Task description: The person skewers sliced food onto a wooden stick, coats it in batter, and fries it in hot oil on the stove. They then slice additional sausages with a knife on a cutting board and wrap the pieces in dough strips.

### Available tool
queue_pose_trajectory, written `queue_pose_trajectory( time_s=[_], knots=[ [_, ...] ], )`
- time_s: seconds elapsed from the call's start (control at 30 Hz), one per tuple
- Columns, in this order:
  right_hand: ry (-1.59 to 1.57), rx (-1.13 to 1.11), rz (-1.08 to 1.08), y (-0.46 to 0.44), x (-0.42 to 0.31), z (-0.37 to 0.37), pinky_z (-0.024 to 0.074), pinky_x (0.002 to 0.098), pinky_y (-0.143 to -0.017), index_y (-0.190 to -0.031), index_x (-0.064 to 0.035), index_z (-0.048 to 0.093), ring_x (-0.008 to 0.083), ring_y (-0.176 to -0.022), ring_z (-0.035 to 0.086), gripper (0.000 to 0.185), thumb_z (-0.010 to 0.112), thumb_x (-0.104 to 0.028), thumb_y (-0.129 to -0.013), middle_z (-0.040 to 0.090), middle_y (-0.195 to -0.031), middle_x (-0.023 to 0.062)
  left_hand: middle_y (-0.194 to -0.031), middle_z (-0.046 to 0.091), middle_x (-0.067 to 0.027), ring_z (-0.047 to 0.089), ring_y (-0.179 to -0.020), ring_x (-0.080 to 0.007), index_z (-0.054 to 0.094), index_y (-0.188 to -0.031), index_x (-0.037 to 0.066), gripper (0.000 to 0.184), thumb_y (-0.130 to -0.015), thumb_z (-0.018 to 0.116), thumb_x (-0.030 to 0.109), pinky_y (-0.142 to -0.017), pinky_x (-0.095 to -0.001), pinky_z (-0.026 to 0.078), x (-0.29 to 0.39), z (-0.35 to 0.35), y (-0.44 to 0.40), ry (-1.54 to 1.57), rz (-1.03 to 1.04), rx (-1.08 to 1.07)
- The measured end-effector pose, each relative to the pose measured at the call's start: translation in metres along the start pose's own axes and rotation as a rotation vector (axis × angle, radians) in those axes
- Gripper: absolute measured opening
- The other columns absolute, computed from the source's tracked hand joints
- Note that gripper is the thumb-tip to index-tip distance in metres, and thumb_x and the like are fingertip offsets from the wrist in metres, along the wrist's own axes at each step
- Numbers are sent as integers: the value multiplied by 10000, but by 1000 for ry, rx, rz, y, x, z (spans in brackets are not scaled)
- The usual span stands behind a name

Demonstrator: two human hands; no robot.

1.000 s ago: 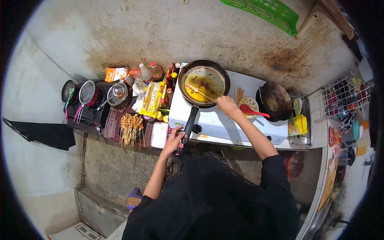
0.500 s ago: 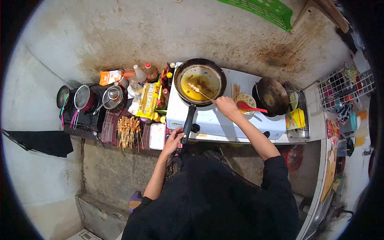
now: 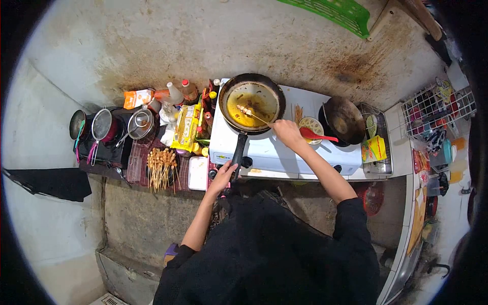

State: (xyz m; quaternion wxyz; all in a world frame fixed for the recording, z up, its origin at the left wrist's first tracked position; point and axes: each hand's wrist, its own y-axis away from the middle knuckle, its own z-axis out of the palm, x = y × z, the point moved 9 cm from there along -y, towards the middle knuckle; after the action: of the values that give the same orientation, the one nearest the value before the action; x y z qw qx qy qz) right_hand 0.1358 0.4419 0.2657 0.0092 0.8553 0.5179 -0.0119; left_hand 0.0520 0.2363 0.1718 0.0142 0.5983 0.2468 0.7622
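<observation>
One skewer [image 3: 249, 113] slants into one frying pan [image 3: 252, 78], its loaded tip beyond the right hand [image 3: 287, 133], whose fingers pinch its bare end; left hand [image 3: 222, 176] at handle [image 3: 241, 150], grip unclear.

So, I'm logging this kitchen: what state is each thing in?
Frying pan: uncovered, yellow liquid inside
Skewer: loaded, food end inside the pan
Right grip: closed on the skewer
Wok: uncovered
Red spoon: lying across the bowl
Bunched skewers: loaded with food
Stove: flame hidden

A head camera looks down onto the pan [image 3: 252, 78].
</observation>
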Motion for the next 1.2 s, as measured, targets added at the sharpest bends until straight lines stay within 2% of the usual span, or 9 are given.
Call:
queue_pose_trajectory(
  time_s=[0.17, 0.3, 0.4, 0.5, 0.57, 0.77, 1.0, 1.07, 1.2],
  knots=[
    [-53, 168, 63, 12, 9, -15, 507, 424, -585, -1042, -144, 638, 302, -697, 639, 282, 520, -110, -788, 631, -723, 142, -778, 591, -14, 526, -547, -81, 530, -1034, 30, 321, -918, 501, 328, -506, -210, 426, 5, 9, -4, 72, -119, 13],
    [-57, 159, 172, 28, 14, -17, 507, 411, -592, -1019, -128, 654, 301, -686, 637, 253, 536, -115, -796, 645, -730, 127, -651, 514, -6, 469, -478, -70, 512, -929, 41, 301, -899, 539, 340, -428, -219, 376, 3, 10, -26, 239, -86, 9],
    [-272, 227, 307, 39, 36, -9, 516, 405, -608, -969, -120, 673, 325, -679, 639, 246, 509, -84, -789, 634, -730, 190, -547, 433, 29, 419, -427, -63, 485, -909, 57, 220, -881, 581, 253, -377, -213, 327, -1, 12, -33, 120, -11, 50],
    [-515, 234, 458, 45, 63, 15, 513, 376, -609, -955, -78, 675, 270, -666, 656, 205, 528, -123, -820, 651, -730, 171, -522, 394, 34, 384, -376, -64, 449, -915, 59, 225, -870, 603, 218, -343, -224, 299, -4, 12, -34, 73, 54, 50],
    [-951, 151, 544, 46, 77, 40, 503, 315, -608, -986, -27, 660, 186, -652, 654, 203, 535, -122, -857, 645, -680, 104, -523, 397, 28, 378, -361, -70, 437, -919, 51, 243, -871, 603, 222, -332, -229, 293, -3, 13, -35, 52, 89, 52],
    [-1470, 227, 461, 46, 85, 22, 485, 238, -646, -1024, 54, 618, 128, -656, 597, 222, 498, -93, -908, 586, -710, 46, -480, 377, 30, 374, -354, -73, 414, -978, 54, 261, -871, 600, 203, -332, -231, 295, 4, 15, -26, 58, 96, 40],
    [-1545, 307, 413, 32, 86, -3, 436, 218, -603, -1065, 38, 604, 116, -687, 611, 244, 508, -115, -900, 603, -733, 34, -575, 418, 34, 379, -379, -57, 433, -936, 60, 240, -856, 616, 193, -337, -221, 300, 32, -10, -14, -30, 166, 145],
    [-1457, 231, 457, 26, 79, -20, 472, 230, -721, -1114, 76, 559, 133, -701, 604, 293, 510, -123, -905, 580, -732, 33, -561, 399, 40, 384, -386, -56, 432, -948, 65, 235, -860, 610, 189, -336, -217, 296, 45, -17, -8, 24, 182, 117],
    [-1371, 198, 439, 11, 65, -53, 433, 216, -652, -1108, 26, 583, 110, -724, 611, 289, 519, -168, -904, 590, -733, 3, -536, 389, 41, 374, -379, -59, 422, -935, 86, 212, -864, 601, 175, -346, -219, 299, 71, -32, 7, 34, 164, 142]
  ],
)
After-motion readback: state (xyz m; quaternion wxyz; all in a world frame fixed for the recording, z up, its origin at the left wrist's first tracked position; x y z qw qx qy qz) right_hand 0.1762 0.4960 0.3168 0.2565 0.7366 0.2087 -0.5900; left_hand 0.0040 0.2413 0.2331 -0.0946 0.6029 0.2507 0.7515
